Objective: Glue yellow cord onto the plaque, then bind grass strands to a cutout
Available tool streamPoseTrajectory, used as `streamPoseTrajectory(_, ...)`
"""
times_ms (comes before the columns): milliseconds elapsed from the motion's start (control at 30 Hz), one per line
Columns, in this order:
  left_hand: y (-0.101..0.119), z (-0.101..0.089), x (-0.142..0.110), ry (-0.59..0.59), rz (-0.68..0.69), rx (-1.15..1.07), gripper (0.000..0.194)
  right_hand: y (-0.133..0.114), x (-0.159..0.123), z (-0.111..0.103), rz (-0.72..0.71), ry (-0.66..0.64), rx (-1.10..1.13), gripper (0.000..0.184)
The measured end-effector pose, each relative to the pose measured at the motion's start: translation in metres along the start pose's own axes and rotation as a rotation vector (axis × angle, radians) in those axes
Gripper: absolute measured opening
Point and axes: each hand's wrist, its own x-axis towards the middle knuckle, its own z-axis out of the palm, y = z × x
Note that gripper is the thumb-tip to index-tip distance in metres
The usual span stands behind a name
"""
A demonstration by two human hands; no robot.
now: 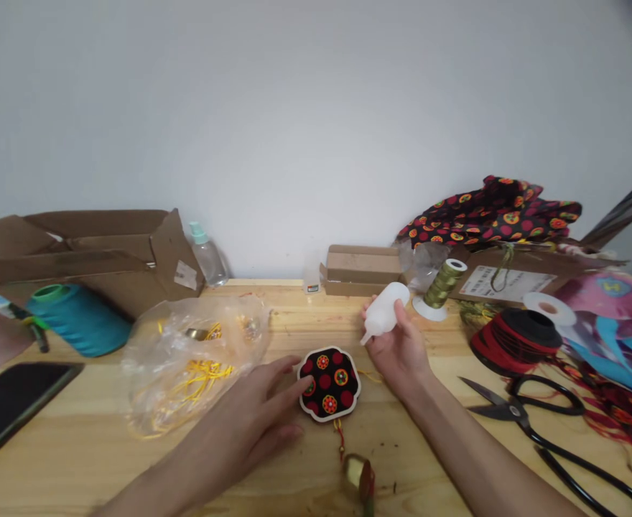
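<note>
A scalloped pendant (329,383) with a pale rim and black fabric patterned in red and orange flowers lies on the wooden table. From its lower edge runs a red and yellow cord to a small brass bell (357,475). My left hand (265,409) rests at the pendant's left side, fingers stretched out, the index fingertip touching the fabric. In my right hand (402,352) is a white squeeze bottle (386,309), tilted so its narrow nozzle points down and left, above and to the right of the pendant.
Black scissors (515,413) lie open at the right, near a red and black thread spool (515,341). An olive thread cone (445,283) stands behind. Left are a plastic bag of yellow cords (197,359), a teal thread cone (79,319) and a phone (17,402). Cardboard boxes (362,269) line the wall.
</note>
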Motion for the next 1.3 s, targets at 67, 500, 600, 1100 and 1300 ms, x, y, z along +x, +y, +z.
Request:
streamPoseTrajectory(67, 0.0, 0.002, -0.002, -0.001, -0.037, -0.022, 0.051, -0.004, 0.002, -0.002, 0.037, 0.002, 0.074, 0.027)
streamPoseTrajectory(500, 0.026, -0.002, 0.035, 0.073, -0.255, -0.368, 0.083, -0.004, 0.003, -0.004, 0.048, -0.026, 0.122, 0.027)
streamPoseTrajectory(600, 0.023, -0.008, 0.041, 0.021, -0.177, -0.442, 0.081, -0.004, 0.001, -0.004, 0.036, -0.038, 0.109, 0.026)
streamPoseTrajectory(1100, 0.009, -0.008, 0.031, 0.012, -0.179, -0.538, 0.077, 0.004, -0.003, 0.004, -0.017, -0.069, -0.04, 0.02)
streamPoseTrajectory(1300, 0.017, -0.007, 0.038, 0.087, -0.09, -0.451, 0.075, 0.009, -0.003, 0.01, -0.034, -0.078, -0.073, 0.015)
